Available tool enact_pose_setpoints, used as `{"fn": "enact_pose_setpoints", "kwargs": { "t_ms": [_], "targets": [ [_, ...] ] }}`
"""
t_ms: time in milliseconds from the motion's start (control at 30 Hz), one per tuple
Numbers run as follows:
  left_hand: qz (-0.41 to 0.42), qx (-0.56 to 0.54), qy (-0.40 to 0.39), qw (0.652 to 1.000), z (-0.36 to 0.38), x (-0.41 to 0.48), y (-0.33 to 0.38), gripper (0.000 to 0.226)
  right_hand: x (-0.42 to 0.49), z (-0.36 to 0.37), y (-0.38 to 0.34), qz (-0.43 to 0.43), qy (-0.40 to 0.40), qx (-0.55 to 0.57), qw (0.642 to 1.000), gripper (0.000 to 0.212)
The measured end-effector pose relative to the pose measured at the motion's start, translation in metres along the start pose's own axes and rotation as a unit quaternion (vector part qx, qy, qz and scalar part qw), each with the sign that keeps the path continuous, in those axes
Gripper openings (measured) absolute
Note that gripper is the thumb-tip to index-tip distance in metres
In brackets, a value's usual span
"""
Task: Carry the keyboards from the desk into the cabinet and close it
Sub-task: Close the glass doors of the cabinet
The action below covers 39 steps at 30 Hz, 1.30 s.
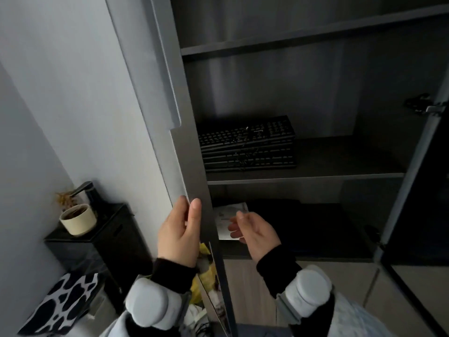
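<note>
A stack of black keyboards (246,143) lies on the middle shelf (340,176) of the open grey cabinet, toward its left side. My left hand (178,233) grips the edge of the left cabinet door (187,152), thumb on the inner face and fingers behind it. My right hand (255,231) hovers empty with fingers apart in front of the lower shelf, just right of that door. The right cabinet door (418,166) stands open at the far right.
A white paper (227,215) lies on the dark lower shelf. Left of the cabinet stands a black unit (107,239) with a beige plant pot (77,218) on top. A cow-print item (63,302) sits at bottom left. Yellow and white clutter (204,285) shows behind the door.
</note>
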<state>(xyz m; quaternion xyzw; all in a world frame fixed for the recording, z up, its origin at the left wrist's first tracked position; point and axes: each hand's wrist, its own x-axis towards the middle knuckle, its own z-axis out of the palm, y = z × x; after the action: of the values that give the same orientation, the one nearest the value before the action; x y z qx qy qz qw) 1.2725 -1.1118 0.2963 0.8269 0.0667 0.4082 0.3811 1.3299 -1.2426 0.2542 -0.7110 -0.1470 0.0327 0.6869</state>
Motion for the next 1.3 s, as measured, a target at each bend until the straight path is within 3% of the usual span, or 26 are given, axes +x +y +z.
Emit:
{"fn": "enact_pose_setpoints", "kwargs": {
  "t_ms": [167, 367, 633, 967, 1167, 1300],
  "targets": [
    [0.013, 0.020, -0.045, 0.999, 0.059, 0.017, 0.020, 0.036, 0.018, -0.041, 0.004, -0.006, 0.003, 0.009, 1.000, 0.023],
    [0.001, 0.070, -0.019, 0.997, 0.114, 0.033, 0.038, 0.037, 0.038, -0.083, 0.010, -0.005, -0.015, 0.016, 1.000, 0.029],
    [0.004, 0.089, -0.022, 0.996, 0.144, 0.053, 0.043, 0.039, 0.063, -0.102, 0.021, -0.006, -0.032, 0.004, 0.999, 0.022],
    [0.045, 0.050, -0.074, 0.995, 0.183, 0.083, 0.039, 0.035, 0.098, -0.115, 0.021, -0.002, 0.030, 0.000, 1.000, 0.017],
    [0.028, 0.049, -0.097, 0.994, 0.208, 0.098, 0.036, 0.025, 0.105, -0.129, 0.026, 0.012, 0.087, 0.003, 0.996, 0.017],
    [0.013, 0.041, -0.102, 0.994, 0.223, 0.110, 0.036, 0.029, 0.109, -0.142, 0.026, 0.020, 0.122, -0.005, 0.992, 0.017]
  ]
}}
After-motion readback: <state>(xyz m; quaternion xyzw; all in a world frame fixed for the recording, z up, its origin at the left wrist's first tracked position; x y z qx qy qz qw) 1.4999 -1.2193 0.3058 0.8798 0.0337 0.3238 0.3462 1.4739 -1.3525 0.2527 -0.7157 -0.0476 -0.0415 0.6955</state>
